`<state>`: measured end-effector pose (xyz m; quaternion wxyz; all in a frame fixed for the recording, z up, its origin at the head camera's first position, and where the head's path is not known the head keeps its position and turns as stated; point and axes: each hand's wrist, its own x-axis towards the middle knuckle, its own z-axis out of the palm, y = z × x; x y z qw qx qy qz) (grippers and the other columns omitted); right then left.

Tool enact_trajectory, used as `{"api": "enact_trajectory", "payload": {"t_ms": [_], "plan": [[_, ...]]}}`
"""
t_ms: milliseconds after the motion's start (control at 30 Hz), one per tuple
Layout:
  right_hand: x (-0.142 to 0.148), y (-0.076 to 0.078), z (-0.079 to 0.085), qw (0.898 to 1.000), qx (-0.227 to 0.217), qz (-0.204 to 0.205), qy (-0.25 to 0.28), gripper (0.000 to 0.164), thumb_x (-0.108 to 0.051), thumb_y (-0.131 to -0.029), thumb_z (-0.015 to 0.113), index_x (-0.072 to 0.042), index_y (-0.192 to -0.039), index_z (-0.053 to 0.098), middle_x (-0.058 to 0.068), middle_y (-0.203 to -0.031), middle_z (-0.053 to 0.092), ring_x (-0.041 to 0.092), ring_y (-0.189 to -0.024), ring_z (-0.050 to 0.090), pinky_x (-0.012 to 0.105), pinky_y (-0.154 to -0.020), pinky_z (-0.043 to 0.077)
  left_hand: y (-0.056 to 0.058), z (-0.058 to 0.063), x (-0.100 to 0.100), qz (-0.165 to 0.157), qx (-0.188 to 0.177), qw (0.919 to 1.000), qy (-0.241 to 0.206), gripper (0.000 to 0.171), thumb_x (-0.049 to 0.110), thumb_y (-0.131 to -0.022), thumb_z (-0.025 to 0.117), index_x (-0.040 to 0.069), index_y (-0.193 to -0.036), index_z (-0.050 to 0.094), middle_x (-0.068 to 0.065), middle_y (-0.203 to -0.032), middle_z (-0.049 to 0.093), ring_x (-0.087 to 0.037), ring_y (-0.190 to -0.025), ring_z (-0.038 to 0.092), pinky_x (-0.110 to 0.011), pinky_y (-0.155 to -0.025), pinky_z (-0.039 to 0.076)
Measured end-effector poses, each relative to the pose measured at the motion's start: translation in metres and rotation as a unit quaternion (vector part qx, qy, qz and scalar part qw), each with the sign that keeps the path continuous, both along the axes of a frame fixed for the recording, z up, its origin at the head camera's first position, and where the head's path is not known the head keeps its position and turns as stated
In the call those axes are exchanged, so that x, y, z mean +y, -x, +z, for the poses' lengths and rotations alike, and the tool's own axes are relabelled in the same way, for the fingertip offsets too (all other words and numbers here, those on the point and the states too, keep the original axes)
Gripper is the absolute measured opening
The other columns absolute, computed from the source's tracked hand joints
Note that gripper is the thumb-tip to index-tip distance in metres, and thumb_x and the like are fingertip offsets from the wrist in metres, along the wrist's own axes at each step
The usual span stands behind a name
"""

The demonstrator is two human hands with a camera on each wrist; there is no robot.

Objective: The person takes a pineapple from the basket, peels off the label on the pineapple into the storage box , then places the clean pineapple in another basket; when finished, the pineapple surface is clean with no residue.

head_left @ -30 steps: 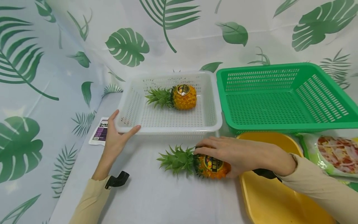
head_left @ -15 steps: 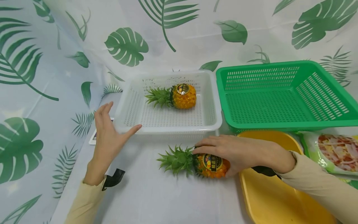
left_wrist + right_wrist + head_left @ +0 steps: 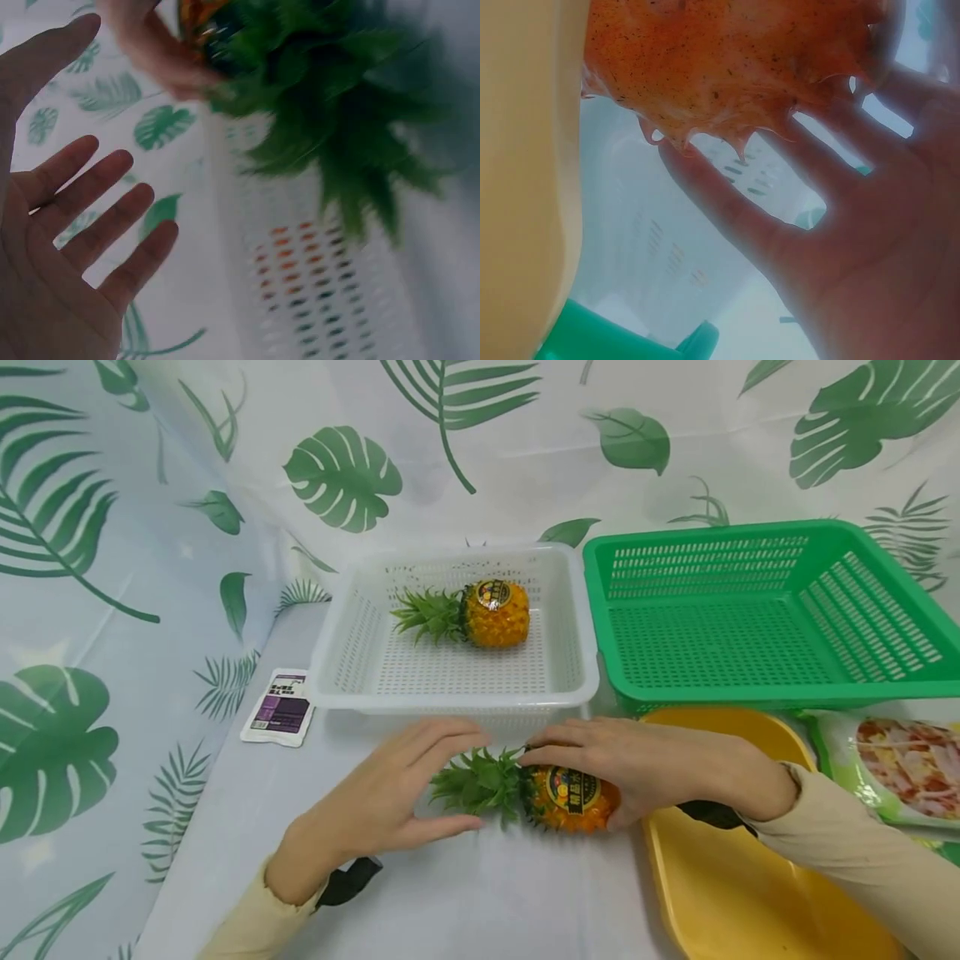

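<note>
Orange, green-crowned pineapple (image 3: pixel 534 797) lies crosswise on white tabletop (image 3: pixel 450 902): right hand (image 3: pixel 637 767) grips fruit body; left hand (image 3: pixel 378 797), fingers parted, holding nothing, just beside leafy crown (image 3: pixel 480 787).

The pineapple (image 3: pixel 573 802) under your right hand (image 3: pixel 645 764) has glossy, translucent orange skin, rough with pointed nubs; its leaves (image 3: pixel 480 785) look matt. Your white basket (image 3: pixel 450 702) and green basket (image 3: pixel 750 697) are smooth, perforated plastic, the yellow tub (image 3: pixel 735 885) smooth, faintly shiny plastic. The printed bag (image 3: pixel 911 768) is glossy film. Your sleeves (image 3: pixel 847 843) are matt cloth; the small packet (image 3: pixel 282 706) may be plastic or coated paper.
</note>
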<state>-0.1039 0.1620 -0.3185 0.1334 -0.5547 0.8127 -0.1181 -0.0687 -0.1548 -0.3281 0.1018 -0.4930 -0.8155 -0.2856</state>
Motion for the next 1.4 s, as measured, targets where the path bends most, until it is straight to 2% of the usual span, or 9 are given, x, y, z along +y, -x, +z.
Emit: {"api": "enact_trajectory", "payload": {"t_ms": [133,300,467,900,1100,1400], "plan": [[0.001,-0.001,0.001,1.0,-0.002,-0.002,0.001,0.093,-0.029,-0.08,0.094,-0.013,-0.157,0.044,0.008,-0.15,0.051,0.031,-0.13,0.056,0.055,-0.1,0.052,0.003,-0.02,0.011,-0.021,-0.018,0.9985,0.047,0.08,0.043,-0.092,0.082,0.007,-0.153,0.046,-0.009,-0.154,0.048,-0.024,-0.142,0.046,-0.039,-0.118,0.038],[0.003,-0.002,0.001,1.0,-0.007,-0.007,0.001,0.094,-0.029,-0.081,0.093,-0.014,-0.158,0.042,0.009,-0.15,0.051,0.032,-0.129,0.057,0.057,-0.1,0.052,0.007,-0.037,0.016,-0.002,-0.049,0.9935,0.103,0.077,0.043,-0.095,0.078,0.008,-0.154,0.045,-0.01,-0.156,0.045,-0.024,-0.144,0.045,-0.042,-0.119,0.037],[0.004,-0.001,0.0,1.0,-0.003,-0.003,0.009,0.093,-0.03,-0.082,0.092,-0.013,-0.159,0.041,0.009,-0.149,0.05,0.031,-0.128,0.058,0.055,-0.099,0.053,0.01,-0.047,0.017,0.01,-0.066,0.9927,0.1,0.073,0.038,-0.095,0.08,0.008,-0.153,0.046,-0.009,-0.153,0.049,-0.024,-0.14,0.049,-0.044,-0.116,0.04],[0.004,-0.002,0.001,1.0,-0.007,-0.005,0.028,0.1,-0.025,-0.079,0.095,-0.013,-0.16,0.038,0.007,-0.149,0.049,0.028,-0.128,0.056,0.053,-0.1,0.052,0.013,-0.059,0.018,0.026,-0.069,0.9948,0.071,0.069,0.03,-0.093,0.083,0.008,-0.149,0.048,-0.008,-0.145,0.054,-0.023,-0.133,0.053,-0.043,-0.11,0.046],[0.01,-0.005,0.0,0.998,0.017,-0.018,0.049,0.103,-0.031,-0.076,0.096,-0.01,-0.159,0.039,0.01,-0.152,0.046,0.029,-0.132,0.053,0.051,-0.102,0.052,0.012,-0.062,0.02,0.046,-0.081,0.9935,0.066,0.069,0.03,-0.092,0.084,0.007,-0.148,0.05,-0.007,-0.141,0.057,-0.023,-0.131,0.055,-0.042,-0.109,0.047],[0.016,-0.007,-0.002,0.998,0.021,-0.025,0.058,0.101,-0.031,-0.078,0.095,-0.008,-0.158,0.038,0.01,-0.153,0.045,0.027,-0.133,0.052,0.048,-0.102,0.053,0.01,-0.063,0.028,0.081,-0.072,0.9916,0.071,0.076,0.029,-0.082,0.092,0.008,-0.143,0.052,-0.006,-0.134,0.062,-0.024,-0.125,0.059,-0.044,-0.106,0.049]]}}
